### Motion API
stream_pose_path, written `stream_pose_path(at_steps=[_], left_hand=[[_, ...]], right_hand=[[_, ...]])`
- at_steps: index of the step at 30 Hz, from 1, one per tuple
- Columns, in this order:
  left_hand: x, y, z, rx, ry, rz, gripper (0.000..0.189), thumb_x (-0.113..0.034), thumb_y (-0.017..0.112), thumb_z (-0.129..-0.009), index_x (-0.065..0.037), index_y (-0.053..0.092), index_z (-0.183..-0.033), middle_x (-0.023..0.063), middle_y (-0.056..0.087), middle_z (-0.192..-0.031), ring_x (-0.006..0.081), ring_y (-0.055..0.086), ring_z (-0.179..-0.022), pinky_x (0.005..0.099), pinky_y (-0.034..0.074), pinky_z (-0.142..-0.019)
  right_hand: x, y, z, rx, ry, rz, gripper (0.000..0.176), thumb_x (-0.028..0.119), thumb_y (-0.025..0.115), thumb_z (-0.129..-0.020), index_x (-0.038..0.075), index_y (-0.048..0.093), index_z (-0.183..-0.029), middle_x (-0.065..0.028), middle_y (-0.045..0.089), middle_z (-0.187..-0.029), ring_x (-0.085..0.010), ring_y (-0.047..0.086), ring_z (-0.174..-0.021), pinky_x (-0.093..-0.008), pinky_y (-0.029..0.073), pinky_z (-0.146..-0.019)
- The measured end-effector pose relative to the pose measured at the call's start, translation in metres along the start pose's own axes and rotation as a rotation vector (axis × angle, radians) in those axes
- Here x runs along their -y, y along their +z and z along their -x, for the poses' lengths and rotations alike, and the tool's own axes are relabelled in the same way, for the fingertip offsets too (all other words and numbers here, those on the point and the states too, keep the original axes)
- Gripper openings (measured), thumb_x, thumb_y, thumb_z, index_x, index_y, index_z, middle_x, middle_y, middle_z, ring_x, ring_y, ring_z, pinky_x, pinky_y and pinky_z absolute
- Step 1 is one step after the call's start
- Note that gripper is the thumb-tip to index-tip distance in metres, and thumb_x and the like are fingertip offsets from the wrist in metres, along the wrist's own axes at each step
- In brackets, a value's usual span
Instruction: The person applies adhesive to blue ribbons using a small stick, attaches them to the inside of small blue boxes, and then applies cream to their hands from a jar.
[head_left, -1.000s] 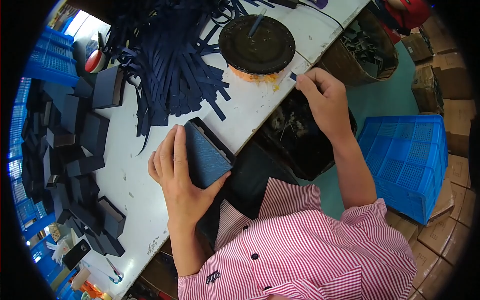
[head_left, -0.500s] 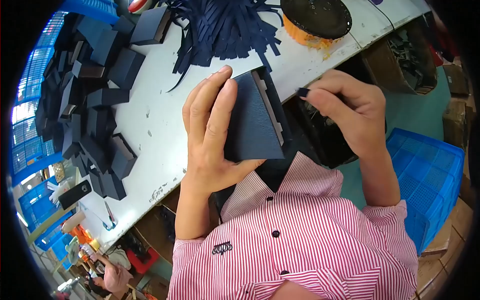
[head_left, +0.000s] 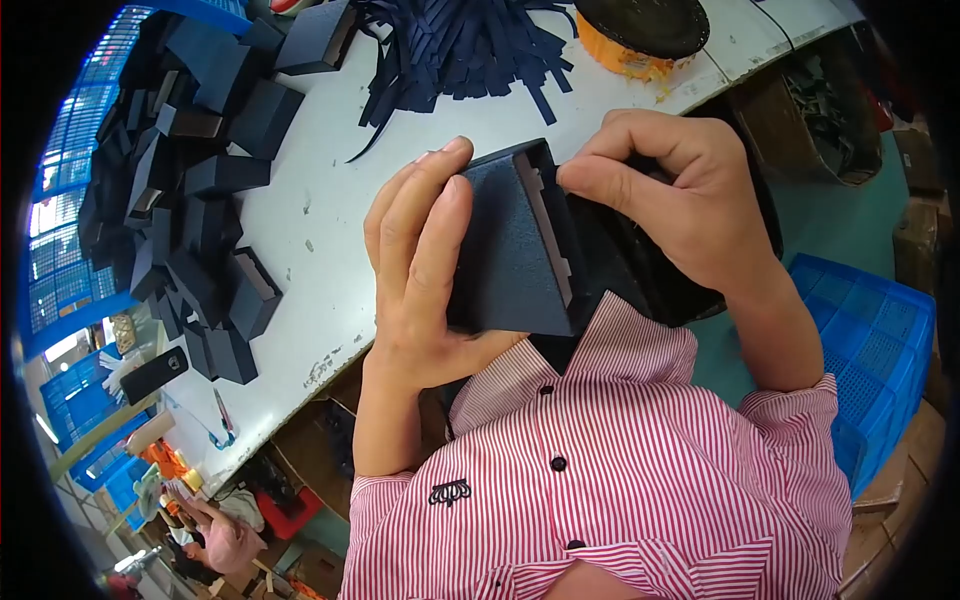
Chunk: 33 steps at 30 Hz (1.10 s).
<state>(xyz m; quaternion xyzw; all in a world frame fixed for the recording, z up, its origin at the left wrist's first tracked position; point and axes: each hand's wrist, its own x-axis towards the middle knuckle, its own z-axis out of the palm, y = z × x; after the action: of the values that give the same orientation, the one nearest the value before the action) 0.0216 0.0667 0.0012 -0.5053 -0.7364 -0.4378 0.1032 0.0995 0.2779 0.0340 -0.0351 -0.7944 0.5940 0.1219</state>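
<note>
A dark blue box [head_left: 508, 245] is gripped in my left hand [head_left: 415, 265], with the fingers along its left side and the thumb beneath its lower edge. A notched grey strip shows along the box's right edge. My right hand [head_left: 675, 190] is pinched at the upper right edge of the box; whatever lies between thumb and forefinger is hidden. Beyond the box, a bunch of dark blue strips [head_left: 465, 50] lies on the white table [head_left: 320, 200]. An orange-sided round container [head_left: 640, 45] with a dark top stands right of the strips.
Many dark blue boxes [head_left: 205, 220] are piled on the left against blue baskets. Scissors [head_left: 222, 420] and a black phone [head_left: 153, 374] lie at the lower left. A blue crate [head_left: 850, 340] stands at the right, a bin of scraps [head_left: 820, 120] above it. Another person [head_left: 225, 540] is far lower left.
My right hand has moved left to the box's edge; the small dark piece seen in its pinch before is now hidden. The box has shifted slightly in my left hand's hold.
</note>
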Motion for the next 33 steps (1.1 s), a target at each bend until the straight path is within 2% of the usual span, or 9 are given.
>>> stream_pose_path(at_steps=[2,15,20,23,25,29,33], left_hand=[[0.0,0.0,0.001,-0.007,0.013,0.01,0.102,-0.039,0.086,-0.06,-0.004,0.043,-0.145,0.0218,0.048,-0.143,0.0393,0.045,-0.131,0.048,0.037,-0.108],[0.002,0.003,0.001,-0.02,0.072,0.022,0.1,-0.039,0.087,-0.059,-0.007,0.046,-0.144,0.0228,0.049,-0.142,0.0393,0.047,-0.129,0.0477,0.038,-0.106],[-0.005,-0.002,-0.003,0.024,0.023,-0.025,0.096,-0.038,0.086,-0.059,-0.008,0.048,-0.142,0.0239,0.051,-0.139,0.0401,0.049,-0.126,0.0486,0.038,-0.104],[0.007,0.005,-0.001,-0.023,0.141,-0.028,0.092,-0.038,0.085,-0.057,-0.01,0.051,-0.138,0.0243,0.053,-0.136,0.0395,0.05,-0.123,0.0495,0.038,-0.101],[0.012,0.006,0.0,-0.037,0.207,-0.025,0.09,-0.038,0.084,-0.056,-0.012,0.053,-0.136,0.0244,0.054,-0.135,0.039,0.051,-0.121,0.0497,0.038,-0.1],[0.008,0.003,-0.001,0.009,0.199,-0.017,0.086,-0.032,0.083,-0.055,-0.013,0.055,-0.134,0.0246,0.055,-0.133,0.0384,0.052,-0.119,0.049,0.039,-0.098],[0.007,0.006,-0.001,0.025,0.153,0.052,0.087,-0.026,0.083,-0.053,-0.012,0.055,-0.134,0.0243,0.055,-0.134,0.0388,0.052,-0.119,0.0479,0.039,-0.099]], right_hand=[[0.001,0.0,0.0,0.021,-0.023,0.072,0.012,0.007,0.072,-0.087,-0.003,0.068,-0.081,-0.0024,0.065,-0.072,-0.0063,0.059,-0.065,-0.02,0.045,-0.059],[0.006,-0.005,-0.006,0.103,0.097,0.008,0.013,0.009,0.075,-0.085,0.0,0.069,-0.078,0.0008,0.063,-0.069,-0.0036,0.056,-0.064,-0.0192,0.043,-0.058],[-0.001,-0.002,-0.01,0.108,0.103,0.039,0.014,0.008,0.075,-0.085,-0.001,0.068,-0.077,0.0008,0.063,-0.069,-0.0038,0.056,-0.064,-0.02,0.044,-0.058],[-0.004,-0.002,-0.014,0.11,0.121,0.046,0.018,0.012,0.072,-0.079,-0.004,0.065,-0.072,-0.0081,0.059,-0.061,-0.0102,0.054,-0.057,-0.0253,0.042,-0.056],[-0.007,-0.001,-0.016,0.123,0.099,0.081,0.018,0.013,0.07,-0.076,-0.003,0.063,-0.07,-0.0101,0.056,-0.059,-0.013,0.053,-0.055,-0.0269,0.042,-0.055],[-0.013,0.002,-0.018,0.123,0.051,0.174,0.02,0.014,0.066,-0.073,-0.003,0.058,-0.067,-0.0127,0.05,-0.056,-0.0188,0.051,-0.052,-0.0301,0.041,-0.055],[-0.015,0.009,-0.017,0.134,0.104,0.203,0.02,0.015,0.065,-0.073,-0.002,0.058,-0.066,-0.013,0.049,-0.056,-0.0204,0.049,-0.052,-0.0312,0.041,-0.055]])
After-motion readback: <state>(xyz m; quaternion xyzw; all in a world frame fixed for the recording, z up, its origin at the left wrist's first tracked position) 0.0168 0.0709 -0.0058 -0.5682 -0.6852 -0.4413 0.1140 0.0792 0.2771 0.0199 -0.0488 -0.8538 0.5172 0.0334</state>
